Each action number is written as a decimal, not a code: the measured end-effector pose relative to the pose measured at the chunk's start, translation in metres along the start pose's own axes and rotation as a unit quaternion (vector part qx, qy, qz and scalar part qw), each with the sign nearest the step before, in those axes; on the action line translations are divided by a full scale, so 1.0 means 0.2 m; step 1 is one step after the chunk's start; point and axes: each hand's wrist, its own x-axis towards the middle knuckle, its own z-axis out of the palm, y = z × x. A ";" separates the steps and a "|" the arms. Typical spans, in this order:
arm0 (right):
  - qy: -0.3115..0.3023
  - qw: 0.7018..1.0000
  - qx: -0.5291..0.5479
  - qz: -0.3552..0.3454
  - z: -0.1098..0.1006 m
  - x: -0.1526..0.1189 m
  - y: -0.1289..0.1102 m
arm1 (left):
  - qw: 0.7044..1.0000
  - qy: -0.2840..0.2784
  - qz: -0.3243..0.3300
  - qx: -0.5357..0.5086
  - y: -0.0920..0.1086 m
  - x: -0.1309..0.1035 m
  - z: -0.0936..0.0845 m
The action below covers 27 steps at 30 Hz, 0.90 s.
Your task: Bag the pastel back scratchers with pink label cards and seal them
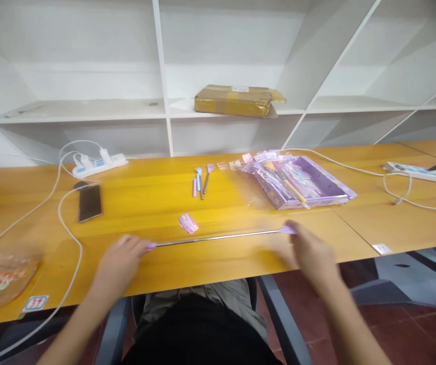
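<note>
A thin metal rod (218, 238) with purple ends stretches nearly level above the yellow wooden table (157, 203). My left hand (121, 261) is closed round its purple left end. At the other end, my right hand (311, 251) grips the purple piece, slightly blurred. Beyond the rod lies a small pink and purple card (188, 223). Farther back are a purple hand-shaped stick (208, 177), a blue one (199, 180) and short purple and blue handles.
A purple box (317, 204) of wrapped sticks stands back right. A phone (90, 203), power strip (102, 165) and white cables lie left, near an orange packet (3, 276). Another power strip (419, 172) is right. A taped carton (233, 101) rests on the shelf.
</note>
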 end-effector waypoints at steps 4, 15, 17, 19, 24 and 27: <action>-0.061 0.988 -0.019 0.137 -0.02 -0.08 0.43 | 0.998 -0.005 0.017 -0.057 -0.21 -0.22 -0.05; -0.113 0.945 -0.056 0.303 0.10 -0.09 0.29 | 0.990 0.019 -0.117 -0.083 -0.14 -0.30 0.10; -0.108 0.942 -0.055 0.312 0.10 -0.10 0.31 | 0.988 0.011 -0.126 -0.085 -0.15 -0.31 0.10; -0.102 0.942 -0.055 0.313 0.11 -0.10 0.32 | 0.988 0.004 -0.125 -0.087 -0.16 -0.31 0.10; -0.095 0.948 -0.065 0.298 0.12 -0.11 0.31 | 0.986 0.003 -0.137 -0.097 -0.16 -0.31 0.10; -0.122 0.959 -0.057 0.249 0.11 -0.12 0.31 | 0.984 0.014 -0.146 -0.100 -0.16 -0.31 0.10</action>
